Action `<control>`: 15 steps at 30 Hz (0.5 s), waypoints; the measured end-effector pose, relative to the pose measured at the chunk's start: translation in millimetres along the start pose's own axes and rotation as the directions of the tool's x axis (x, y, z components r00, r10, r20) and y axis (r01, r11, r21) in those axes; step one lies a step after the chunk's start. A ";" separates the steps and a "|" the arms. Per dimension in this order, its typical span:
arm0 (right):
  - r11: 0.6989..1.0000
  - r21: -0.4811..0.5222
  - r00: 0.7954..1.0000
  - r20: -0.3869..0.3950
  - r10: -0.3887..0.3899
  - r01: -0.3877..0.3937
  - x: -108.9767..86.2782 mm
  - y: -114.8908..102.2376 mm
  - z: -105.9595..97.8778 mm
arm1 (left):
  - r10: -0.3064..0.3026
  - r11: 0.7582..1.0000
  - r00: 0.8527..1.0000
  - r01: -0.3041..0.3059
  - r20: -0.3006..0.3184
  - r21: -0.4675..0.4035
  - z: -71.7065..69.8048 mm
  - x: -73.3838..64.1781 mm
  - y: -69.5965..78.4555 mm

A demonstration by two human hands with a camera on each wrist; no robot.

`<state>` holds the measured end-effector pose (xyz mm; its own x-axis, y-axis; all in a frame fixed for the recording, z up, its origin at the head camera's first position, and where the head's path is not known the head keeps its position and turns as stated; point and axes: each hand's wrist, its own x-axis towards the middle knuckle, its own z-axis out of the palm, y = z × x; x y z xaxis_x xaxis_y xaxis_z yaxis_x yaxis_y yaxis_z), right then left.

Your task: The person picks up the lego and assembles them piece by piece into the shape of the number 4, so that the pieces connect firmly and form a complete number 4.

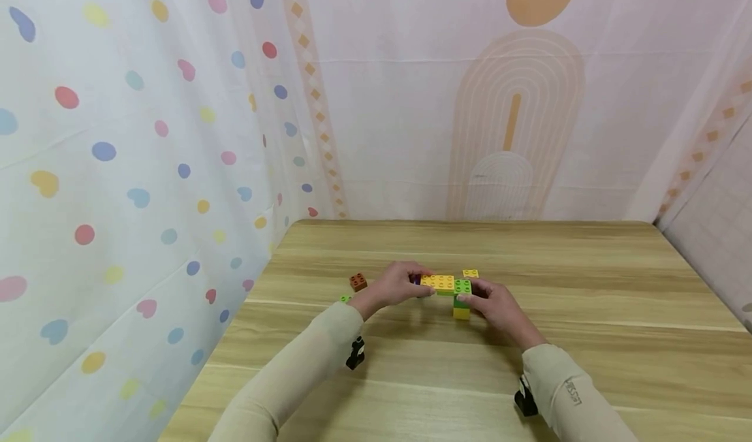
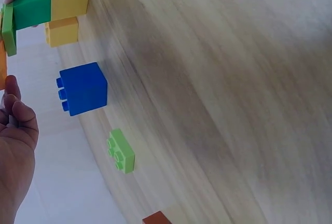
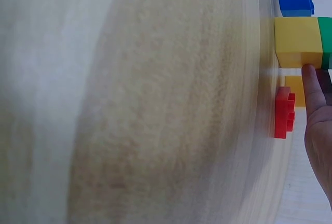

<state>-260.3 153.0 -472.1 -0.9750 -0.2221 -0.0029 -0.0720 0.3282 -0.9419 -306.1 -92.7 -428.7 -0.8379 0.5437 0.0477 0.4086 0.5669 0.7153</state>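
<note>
My left hand [image 1: 399, 285] pinches a long yellow-orange brick [image 1: 440, 282] from its left end. The brick lies level, with a thin light green layer under it, and its right end meets the top of an upright stack. That stack has a light green piece [image 2: 9, 29] on top, a green brick [image 2: 32, 6] in the middle and a yellow brick [image 3: 298, 42] at the bottom. My right hand [image 1: 496, 305] grips the stack from the right, thumb in front. In the left wrist view the left hand [image 2: 15, 151] hides little of the blocks.
A blue brick [image 2: 85, 89], a light green brick [image 2: 123, 151] and a brown brick [image 1: 358, 281] lie to the left on the wooden table [image 1: 411, 390]. Another yellow brick [image 1: 470, 273] is behind the stack, near a red brick [image 3: 282, 112]. Patterned curtains [image 1: 382, 115] hang behind.
</note>
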 end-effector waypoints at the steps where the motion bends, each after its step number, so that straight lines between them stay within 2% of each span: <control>1: 1.000 0.000 1.000 -0.003 0.001 -0.001 -0.2 -0.4 0.1 | -0.004 1.000 1.000 0.004 0.000 0.003 -0.3 0.0 0.8; 11: 1.000 0.008 1.000 -0.013 0.010 -0.010 -2.8 -2.4 1.2 | -0.041 0.999 0.999 0.041 0.020 0.010 -1.0 2.4 -0.7; 15: 1.000 0.012 1.000 -0.010 0.004 -0.004 -2.1 -2.8 1.7 | -0.035 0.999 0.999 0.034 0.034 0.040 -4.6 1.1 2.6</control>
<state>-257.6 151.0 -470.1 -0.9774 -0.2115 -0.0037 -0.0652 0.3181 -0.9458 -307.6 -93.4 -423.6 -0.8389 0.5442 -0.0010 0.3944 0.6093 0.6879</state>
